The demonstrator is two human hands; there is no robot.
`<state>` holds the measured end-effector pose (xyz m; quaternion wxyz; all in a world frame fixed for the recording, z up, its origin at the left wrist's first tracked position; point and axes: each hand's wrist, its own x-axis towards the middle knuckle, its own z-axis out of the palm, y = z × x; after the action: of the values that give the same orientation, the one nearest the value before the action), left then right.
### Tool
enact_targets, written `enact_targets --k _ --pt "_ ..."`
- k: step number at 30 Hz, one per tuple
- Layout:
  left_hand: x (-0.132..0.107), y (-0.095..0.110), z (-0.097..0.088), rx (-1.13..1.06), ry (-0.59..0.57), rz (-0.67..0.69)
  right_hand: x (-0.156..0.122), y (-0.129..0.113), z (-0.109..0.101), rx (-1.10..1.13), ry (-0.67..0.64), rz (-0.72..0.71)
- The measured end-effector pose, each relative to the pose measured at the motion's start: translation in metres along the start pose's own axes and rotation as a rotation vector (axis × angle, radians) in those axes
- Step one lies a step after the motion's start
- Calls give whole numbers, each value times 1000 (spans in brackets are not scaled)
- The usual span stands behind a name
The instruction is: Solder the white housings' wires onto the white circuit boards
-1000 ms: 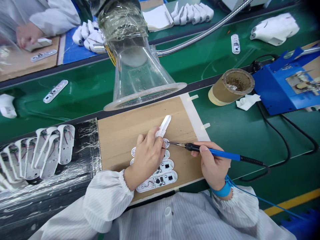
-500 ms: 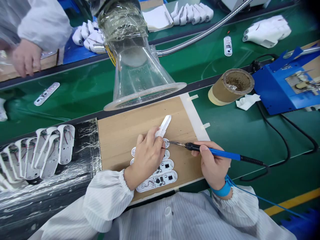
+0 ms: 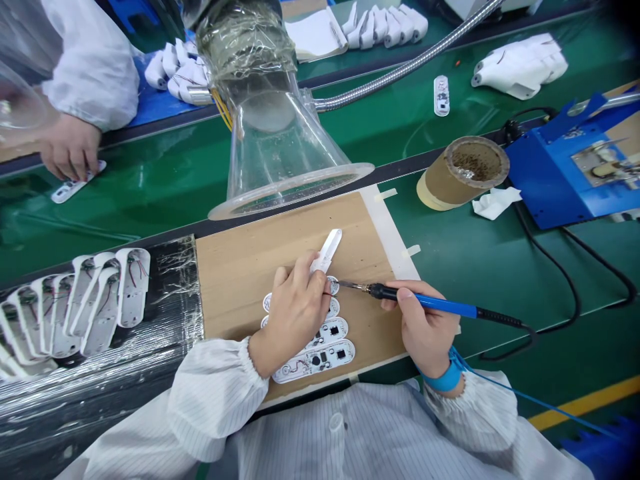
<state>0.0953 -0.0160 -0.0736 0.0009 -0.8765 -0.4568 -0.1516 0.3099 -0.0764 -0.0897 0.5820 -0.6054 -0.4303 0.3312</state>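
Note:
My left hand (image 3: 295, 303) is closed, thumb and index finger pinched round a narrow white strip-like piece (image 3: 327, 250) that sticks out toward the upper right. A short thin dark-red wire shows by the thumb. Under and beside this hand lie several white oblong circuit boards (image 3: 316, 360) in a stacked row, partly hidden. My right hand (image 3: 427, 323) grips a blue and black soldering iron (image 3: 445, 305) like a pen. The iron's tip is at the rounded end of the topmost board (image 3: 333, 285), close to the left thumb.
Cardboard (image 3: 240, 267) lies under the boards. A clear fume hood (image 3: 285, 153) hangs above it. White shells with wires (image 3: 133, 287) line the left. A brown cup (image 3: 463, 173) and a blue soldering stand (image 3: 575, 170) are right. Across the green belt (image 3: 390, 140), a co-worker's hand (image 3: 73, 147) touches a board.
The boards and white shells on the green belt have shifted left. The co-worker's hand has come down onto the left board. My hands and the iron have barely moved.

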Motion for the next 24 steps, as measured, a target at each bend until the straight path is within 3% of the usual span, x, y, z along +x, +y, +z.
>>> enact_targets --k 24 --pt "1 0 2 44 44 35 1 1 1 35 13 -12"
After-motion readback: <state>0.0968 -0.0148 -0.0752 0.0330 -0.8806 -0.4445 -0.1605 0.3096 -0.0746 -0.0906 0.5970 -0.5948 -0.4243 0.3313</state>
